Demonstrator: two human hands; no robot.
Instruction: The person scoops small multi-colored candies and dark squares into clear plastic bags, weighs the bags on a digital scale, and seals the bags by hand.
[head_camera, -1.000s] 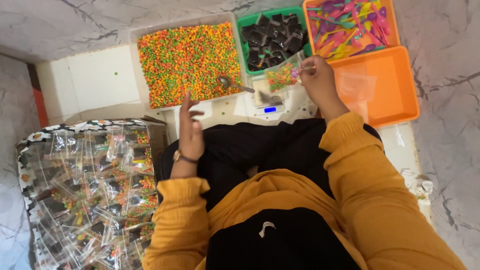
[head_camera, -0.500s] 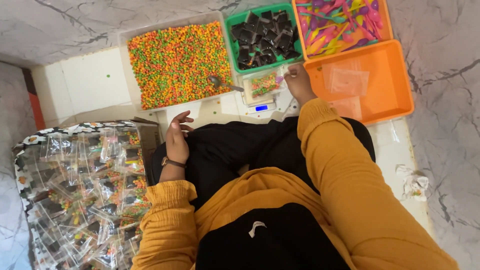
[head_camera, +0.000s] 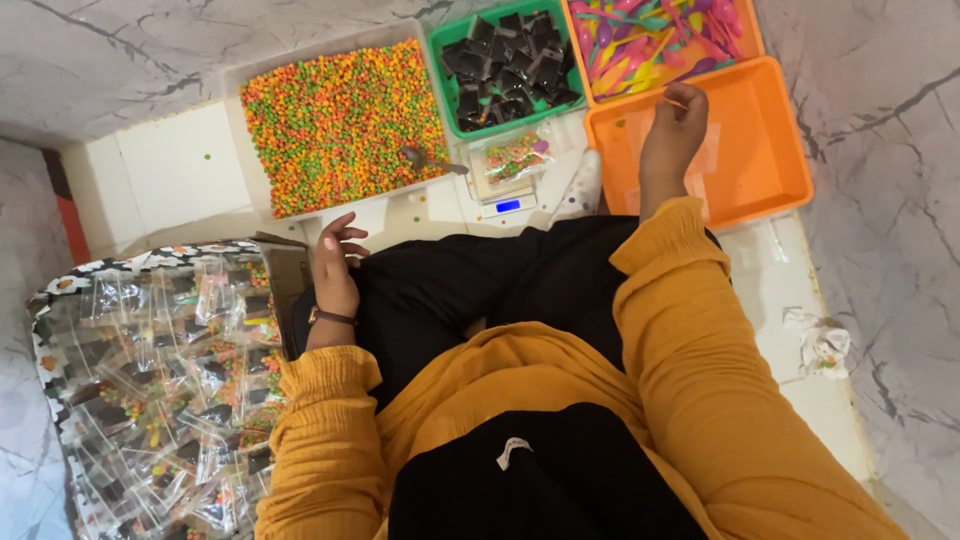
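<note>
We see the right hand (head_camera: 672, 130) raised over the orange tray (head_camera: 770, 150), fingers curled toward the bin of coloured spoons (head_camera: 650, 40); whether it grips anything we cannot tell. The left hand (head_camera: 335, 265) rests open and empty on the black-clad knee, beside the box of filled clear packets (head_camera: 150, 380). A small scale (head_camera: 508, 172) carries a candy packet.

My sleeves (head_camera: 690, 330) are mustard yellow over black trousers (head_camera: 480, 285); the candy (head_camera: 340, 125) is orange, green and yellow in a white tray (head_camera: 236, 120), dark squares fill the green tub (head_camera: 440, 75), pink and multicoloured spoons (head_camera: 650, 40) sit beside the orange tray (head_camera: 770, 150)
</note>
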